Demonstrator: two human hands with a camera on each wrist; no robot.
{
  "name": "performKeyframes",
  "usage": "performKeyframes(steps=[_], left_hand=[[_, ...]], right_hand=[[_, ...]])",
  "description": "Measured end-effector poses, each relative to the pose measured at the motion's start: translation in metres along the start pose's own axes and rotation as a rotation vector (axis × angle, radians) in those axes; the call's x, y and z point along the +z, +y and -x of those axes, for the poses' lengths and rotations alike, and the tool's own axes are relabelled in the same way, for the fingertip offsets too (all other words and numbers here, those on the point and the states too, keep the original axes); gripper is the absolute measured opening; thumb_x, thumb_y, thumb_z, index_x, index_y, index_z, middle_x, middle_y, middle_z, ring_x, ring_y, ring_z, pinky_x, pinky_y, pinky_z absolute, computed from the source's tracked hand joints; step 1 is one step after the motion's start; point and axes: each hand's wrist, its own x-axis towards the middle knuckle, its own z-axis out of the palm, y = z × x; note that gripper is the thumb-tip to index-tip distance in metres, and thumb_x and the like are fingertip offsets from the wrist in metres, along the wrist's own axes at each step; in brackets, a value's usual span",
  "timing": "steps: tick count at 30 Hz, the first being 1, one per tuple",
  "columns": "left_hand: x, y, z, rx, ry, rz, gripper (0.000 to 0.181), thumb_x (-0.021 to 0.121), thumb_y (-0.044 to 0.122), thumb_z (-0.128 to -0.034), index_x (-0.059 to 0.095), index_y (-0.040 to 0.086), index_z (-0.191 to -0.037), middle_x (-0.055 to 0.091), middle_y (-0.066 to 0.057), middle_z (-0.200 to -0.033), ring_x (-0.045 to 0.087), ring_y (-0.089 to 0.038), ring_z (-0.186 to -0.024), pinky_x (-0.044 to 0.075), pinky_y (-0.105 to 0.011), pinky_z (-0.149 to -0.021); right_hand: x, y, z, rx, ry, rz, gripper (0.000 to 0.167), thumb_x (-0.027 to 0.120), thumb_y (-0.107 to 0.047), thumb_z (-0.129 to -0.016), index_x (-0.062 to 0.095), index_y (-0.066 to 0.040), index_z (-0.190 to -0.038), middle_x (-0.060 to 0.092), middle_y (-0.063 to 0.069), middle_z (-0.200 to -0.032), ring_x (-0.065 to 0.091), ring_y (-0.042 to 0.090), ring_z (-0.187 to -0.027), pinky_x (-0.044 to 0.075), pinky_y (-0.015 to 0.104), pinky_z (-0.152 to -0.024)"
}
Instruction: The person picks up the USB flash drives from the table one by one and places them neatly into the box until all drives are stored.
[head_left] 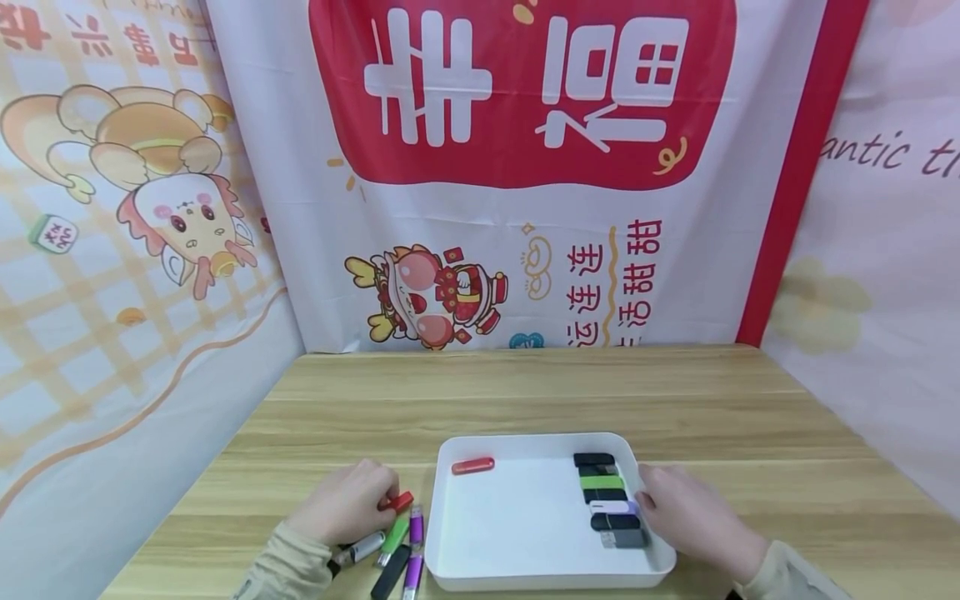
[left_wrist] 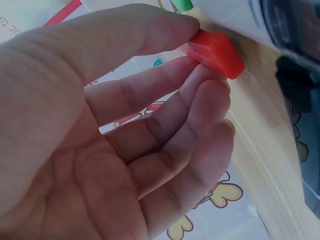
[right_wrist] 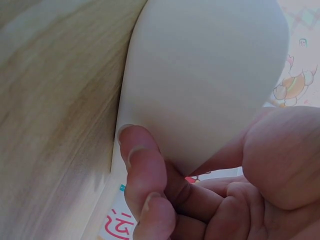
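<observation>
My left hand [head_left: 352, 504] pinches a red USB stick [head_left: 401, 501] between thumb and fingers, left of the white tray [head_left: 517, 575]; in the left wrist view the red piece [left_wrist: 218, 54] shows at the fingertips. My right hand [head_left: 693, 517] grips the tray's right side, with the thumb at the rim and curled fingers [right_wrist: 145, 172] against the outer wall. Inside the tray, another red stick [head_left: 473, 466] lies at the upper left, and a column of several sticks, black, green [head_left: 602, 482], white-purple and grey [head_left: 624, 539], runs down the right side.
Beside the tray's left wall lie loose sticks on the wooden table [head_left: 337, 400]: a silver one [head_left: 367, 546], a green one [head_left: 395, 535], a black one [head_left: 390, 573] and two purple ones [head_left: 416, 527]. Printed cloths [head_left: 262, 167] hang behind and at both sides.
</observation>
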Motion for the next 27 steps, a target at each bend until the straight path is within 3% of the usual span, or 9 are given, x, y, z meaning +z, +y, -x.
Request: performKeyframes(steps=[27], left_hand=[[-0.0008,0.0013,0.0024,0.013,-0.032,0.046,0.017,0.075,0.009,-0.0738,0.064,0.021,-0.068,0.048,0.012,-0.056,0.041,-0.004,-0.049,0.034,-0.024,-0.045]], right_hand=[[-0.0011,-0.0021,0.0008,0.01,-0.016,0.003,0.01,0.065,-0.004,-0.088,0.064,0.002,-0.096,0.05,0.002,-0.068,0.046,0.016,-0.058,0.041,0.032,-0.049]])
